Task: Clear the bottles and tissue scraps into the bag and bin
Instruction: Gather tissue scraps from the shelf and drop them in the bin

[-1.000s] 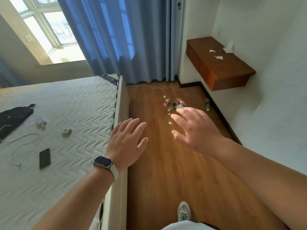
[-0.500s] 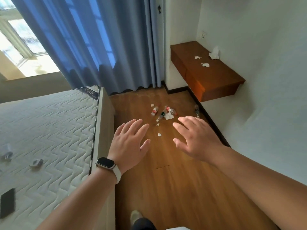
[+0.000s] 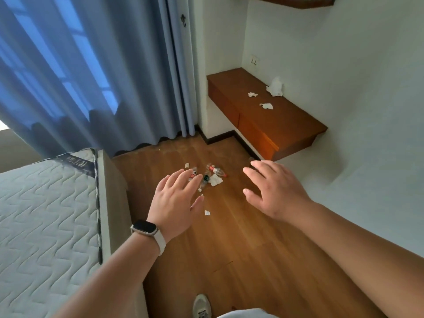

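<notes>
In the head view nothing looks cleared yet: the bottles [image 3: 215,171] and tissue scraps [image 3: 215,180] lie toward the floor's [image 3: 229,237] far corner, crumpled tissues [image 3: 266,106] sit mid-tabletop [image 3: 286,125], and no bag or bin shows. The left hand [image 3: 176,200] and right hand [image 3: 275,191] reach forward, fingers spread, holding nothing.

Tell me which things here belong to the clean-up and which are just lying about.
Job: bottles on the floor; tissue scraps beside them; crumpled tissues on the wooden shelf.
Not the job: mattress; blue curtain; wristwatch; wall socket.
</notes>
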A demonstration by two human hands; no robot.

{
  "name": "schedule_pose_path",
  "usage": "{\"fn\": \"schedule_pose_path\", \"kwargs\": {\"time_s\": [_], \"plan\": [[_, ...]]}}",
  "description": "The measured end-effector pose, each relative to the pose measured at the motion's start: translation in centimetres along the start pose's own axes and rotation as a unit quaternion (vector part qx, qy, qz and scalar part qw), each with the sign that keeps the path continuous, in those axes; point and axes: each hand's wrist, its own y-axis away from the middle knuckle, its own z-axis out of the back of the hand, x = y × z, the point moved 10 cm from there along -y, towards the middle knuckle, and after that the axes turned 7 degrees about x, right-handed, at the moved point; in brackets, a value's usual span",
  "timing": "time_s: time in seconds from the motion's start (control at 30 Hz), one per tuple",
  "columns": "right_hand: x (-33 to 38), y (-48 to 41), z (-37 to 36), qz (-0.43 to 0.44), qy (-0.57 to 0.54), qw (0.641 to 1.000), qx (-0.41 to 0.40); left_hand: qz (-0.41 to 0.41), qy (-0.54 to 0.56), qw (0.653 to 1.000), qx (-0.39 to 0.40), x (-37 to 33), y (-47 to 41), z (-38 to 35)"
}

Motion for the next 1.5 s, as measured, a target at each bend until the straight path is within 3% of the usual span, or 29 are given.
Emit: {"fn": "schedule_pose_path", "kwargs": {"time_s": [0.37,0.7,1.1,1.5], "plan": [[-5.4,-7.9,-1.1,-0.103,0.014,0.994,0.022,-0.088,0.024,0.996,0.009,3.2,-12.4,-2.1],[-16.4,-17.6,-7.1,-0.117,-0.041,0.991,0.045,-0.085,-0.006,0.995,0.048,2.1,-26.6,-7.1],[-36.3,-28.6,-7.6,-0.120,-0.045,0.987,0.099,-0.070,-0.049,0.993,0.075,-5.4,-47.3,-9.2],[-44.5,-30.8,-9.8,-0.168,-0.072,0.975,0.127,-0.100,-0.064,0.982,0.147,-8.1,-56.9,-13.6]]}}
